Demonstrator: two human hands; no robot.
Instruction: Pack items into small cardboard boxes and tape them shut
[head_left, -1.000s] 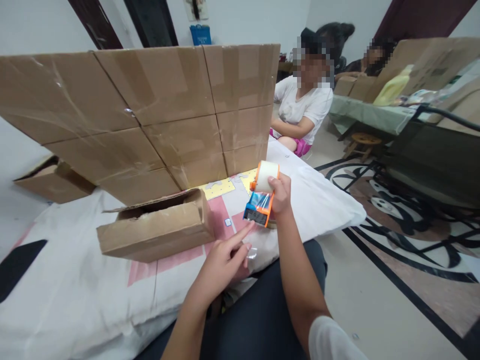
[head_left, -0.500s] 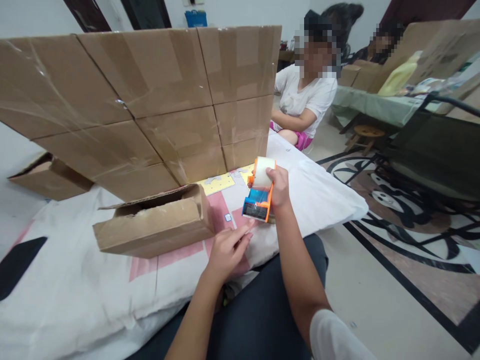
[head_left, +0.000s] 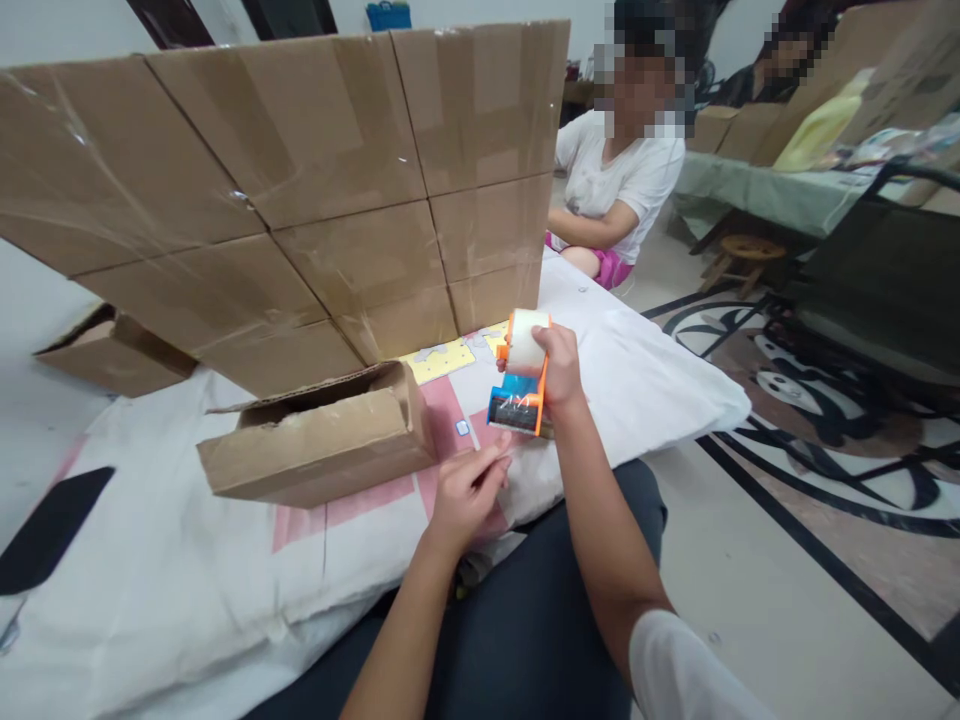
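Observation:
My right hand (head_left: 564,365) is wrapped round an orange and blue packing tape dispenser (head_left: 514,408), its thumb resting on the white roll of tape (head_left: 528,338). The dispenser's dark roller end points down toward me. Just below that end, my left hand (head_left: 466,490) reaches in with its index finger stretched out and the other fingers bent. Its fingertip is right by the dispenser's lower edge; whether it touches the tape I cannot tell. Left of my hands, a cardboard box (head_left: 319,450) lies on the bed with an opening along its top.
A wall of taped cardboard boxes (head_left: 352,140) stands behind the bed (head_left: 165,610). Another open box (head_left: 120,350) and a dark flat object (head_left: 56,530) are at left. A person in a white shirt (head_left: 626,195) sits beyond. To the right are a folding chair (head_left: 892,255) and a wooden stool (head_left: 750,248).
The view has shifted slightly, so the boxes and bed sit a little further right. My hands keep nearly the same pose at the tape dispenser, the left a touch higher.

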